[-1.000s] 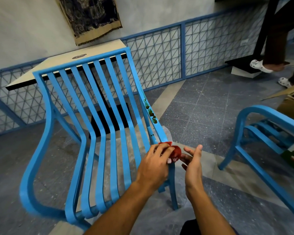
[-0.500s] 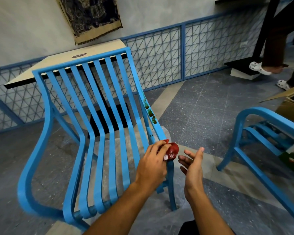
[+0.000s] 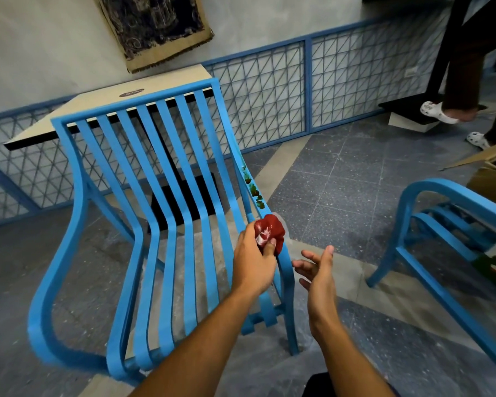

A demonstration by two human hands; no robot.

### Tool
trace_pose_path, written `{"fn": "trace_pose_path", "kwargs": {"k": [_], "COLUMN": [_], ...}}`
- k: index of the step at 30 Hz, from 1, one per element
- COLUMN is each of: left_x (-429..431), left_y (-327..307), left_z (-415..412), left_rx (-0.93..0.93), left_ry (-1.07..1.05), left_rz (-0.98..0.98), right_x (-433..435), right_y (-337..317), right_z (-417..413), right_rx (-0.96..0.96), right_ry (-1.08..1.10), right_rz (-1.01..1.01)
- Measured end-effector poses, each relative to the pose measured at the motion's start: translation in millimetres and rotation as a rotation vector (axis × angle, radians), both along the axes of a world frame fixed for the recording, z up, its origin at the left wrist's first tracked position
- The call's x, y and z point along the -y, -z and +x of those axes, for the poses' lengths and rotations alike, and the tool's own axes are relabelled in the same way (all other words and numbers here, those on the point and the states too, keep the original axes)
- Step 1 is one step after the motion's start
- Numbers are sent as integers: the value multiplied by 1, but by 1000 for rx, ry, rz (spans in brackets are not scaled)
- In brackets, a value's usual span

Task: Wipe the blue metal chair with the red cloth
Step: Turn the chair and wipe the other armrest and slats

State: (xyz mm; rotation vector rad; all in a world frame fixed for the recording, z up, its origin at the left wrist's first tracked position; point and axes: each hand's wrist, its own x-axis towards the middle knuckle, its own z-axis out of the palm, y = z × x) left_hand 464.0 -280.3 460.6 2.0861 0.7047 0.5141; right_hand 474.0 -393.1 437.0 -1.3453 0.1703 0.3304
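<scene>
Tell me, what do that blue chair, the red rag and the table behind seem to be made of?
The blue chair: painted metal, by its thin, smoothly bent flat slats and even satin sheen. The red cloth: soft fabric, crumpled into a wad in the left hand; the fibre cannot be told. The table top: probably laminated board, pale matt face with a dark edge.

Café-like seating area: table [image 3: 169, 81], blue metal chair [image 3: 126, 106], second chair [image 3: 441, 187], tiled floor [image 3: 355, 181].

1 head-worn view looks forward and down, close over the blue chair [image 3: 135, 104].
</scene>
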Motion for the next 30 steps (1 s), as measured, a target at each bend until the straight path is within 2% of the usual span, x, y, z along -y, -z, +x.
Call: {"fn": "trace_pose_path", "kwargs": {"k": [7,14,17,22,30], "left_x": [4,19,29,25,10], "left_y": [-15,28,35,33,11], "left_z": [7,-25,-33,-42,-64], "left_rx": [-87,-26,-39,-46,-86], "left_ry": [135,232,238,321,544], "left_rz": [520,722,723,618,265], "right_x": [3,8,8,7,-4], "right_y": [5,13,12,7,5], "right_z": [4,0,-16,-39,-37], "right_rx": [-37,-160,-156,-104,-112], "right_ry": [35,124,84,-7,90], "right_rz": [19,-3,0,32,56]}}
